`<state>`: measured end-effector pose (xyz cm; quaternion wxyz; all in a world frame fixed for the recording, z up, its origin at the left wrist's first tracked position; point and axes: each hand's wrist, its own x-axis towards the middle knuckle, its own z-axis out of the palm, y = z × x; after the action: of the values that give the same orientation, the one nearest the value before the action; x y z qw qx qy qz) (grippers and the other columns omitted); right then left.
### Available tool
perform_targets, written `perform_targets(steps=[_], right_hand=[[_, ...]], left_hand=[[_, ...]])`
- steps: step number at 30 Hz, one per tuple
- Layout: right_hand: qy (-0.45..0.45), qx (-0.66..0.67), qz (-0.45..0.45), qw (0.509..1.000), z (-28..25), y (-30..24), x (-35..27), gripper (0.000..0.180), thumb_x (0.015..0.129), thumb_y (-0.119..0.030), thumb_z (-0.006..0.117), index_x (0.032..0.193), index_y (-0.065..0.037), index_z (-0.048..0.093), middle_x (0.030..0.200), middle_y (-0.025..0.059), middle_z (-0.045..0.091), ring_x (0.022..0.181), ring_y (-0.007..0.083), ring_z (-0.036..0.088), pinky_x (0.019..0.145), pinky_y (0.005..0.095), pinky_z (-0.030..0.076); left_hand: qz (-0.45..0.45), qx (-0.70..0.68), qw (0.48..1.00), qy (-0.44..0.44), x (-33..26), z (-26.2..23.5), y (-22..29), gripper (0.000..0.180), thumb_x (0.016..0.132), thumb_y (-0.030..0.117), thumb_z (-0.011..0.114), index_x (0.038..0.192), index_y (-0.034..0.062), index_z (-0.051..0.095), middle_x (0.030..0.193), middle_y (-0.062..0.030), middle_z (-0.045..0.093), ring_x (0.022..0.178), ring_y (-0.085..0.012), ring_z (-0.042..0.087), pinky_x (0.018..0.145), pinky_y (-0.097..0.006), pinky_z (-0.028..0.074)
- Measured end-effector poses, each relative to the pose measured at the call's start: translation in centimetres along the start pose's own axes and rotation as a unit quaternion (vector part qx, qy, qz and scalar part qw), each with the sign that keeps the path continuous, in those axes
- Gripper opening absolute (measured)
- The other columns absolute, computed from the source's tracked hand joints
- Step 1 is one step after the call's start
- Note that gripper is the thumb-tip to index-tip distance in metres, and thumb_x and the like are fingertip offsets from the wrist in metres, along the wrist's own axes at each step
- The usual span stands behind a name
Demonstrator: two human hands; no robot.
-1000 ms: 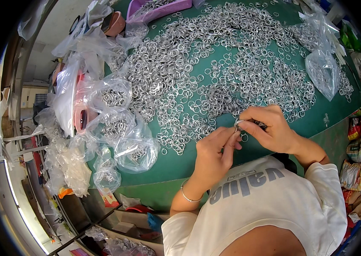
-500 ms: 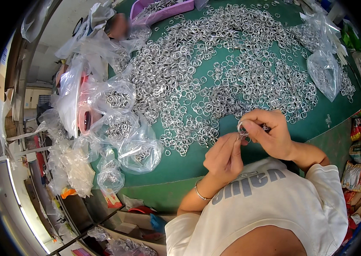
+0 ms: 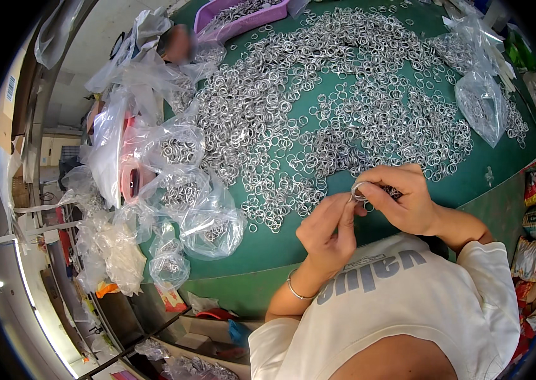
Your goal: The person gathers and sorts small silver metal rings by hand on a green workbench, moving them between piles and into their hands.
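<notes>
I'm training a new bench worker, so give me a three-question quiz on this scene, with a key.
1. What colour is the tray near the top of the picture? A) green B) purple C) orange
2. True or false: the loose rings lie in one neat row on the table.
3. Fill in: the fingertips of the left hand and right hand meet at a silver ____.

Key: 1. B. 2. False; they are heaped and scattered. 3. Ring.
</notes>
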<state>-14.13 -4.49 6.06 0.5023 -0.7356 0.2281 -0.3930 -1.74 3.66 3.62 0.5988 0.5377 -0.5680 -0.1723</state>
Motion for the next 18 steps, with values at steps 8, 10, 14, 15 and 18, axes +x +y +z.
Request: perform_targets(steps=[8,10,14,15,18], right_hand=[[0.013,-0.028,-0.106,0.994,0.4,0.7,-0.4,0.008,0.082,0.002,0.055,0.085,0.005,0.061,0.058,0.0073,0.059,0.048,0.0131,0.058,0.042,0.0244,0.045],[0.005,-0.025,-0.112,0.993,0.4,0.7,-0.4,0.008,0.081,0.002,0.054,0.085,0.005,0.061,0.058,0.0067,0.059,0.047,0.0138,0.058,0.042,0.0246,0.044],[-0.011,-0.029,-0.137,0.99,0.2,1.1,-0.3,0.009,0.081,0.001,0.054,0.086,0.004,0.062,0.058,0.0071,0.059,0.046,0.015,0.058,0.041,0.0248,0.044],[-0.01,-0.03,-0.142,0.989,0.2,1.3,-0.3,0.009,0.081,0.001,0.055,0.086,0.003,0.062,0.059,0.0072,0.059,0.046,0.0152,0.058,0.041,0.0249,0.044],[-0.018,-0.033,-0.149,0.988,0.1,1.6,-0.2,0.009,0.08,0.001,0.055,0.086,0.003,0.062,0.061,0.0076,0.06,0.046,0.0158,0.058,0.041,0.025,0.044]], left_hand=[[-0.072,-0.122,0.99,-0.007,-0.2,0.0,0.3,0.013,0.086,-0.002,0.051,0.086,-0.0103,0.061,0.073,-0.014,0.063,0.057,-0.0166,0.06,0.052,-0.023,0.046],[-0.08,-0.13,0.988,-0.01,-0.4,-0.2,0.4,0.014,0.087,-0.001,0.05,0.087,-0.0102,0.061,0.072,-0.0137,0.062,0.057,-0.0166,0.06,0.052,-0.023,0.046],[-0.102,-0.134,0.986,-0.006,-0.5,-0.1,0.6,0.022,0.091,0.009,0.05,0.079,-0.0073,0.061,0.066,-0.0104,0.06,0.057,-0.0143,0.058,0.051,-0.023,0.043],[-0.092,-0.133,0.987,0.002,-0.5,0.0,0.6,0.018,0.089,0.005,0.051,0.08,-0.0079,0.06,0.068,-0.0115,0.061,0.056,-0.0147,0.058,0.051,-0.023,0.044],[-0.066,-0.115,0.991,0.013,-0.7,0.2,0.6,0.01,0.085,-0.003,0.052,0.079,-0.0089,0.059,0.07,-0.0136,0.061,0.055,-0.0157,0.058,0.05,-0.023,0.045]])
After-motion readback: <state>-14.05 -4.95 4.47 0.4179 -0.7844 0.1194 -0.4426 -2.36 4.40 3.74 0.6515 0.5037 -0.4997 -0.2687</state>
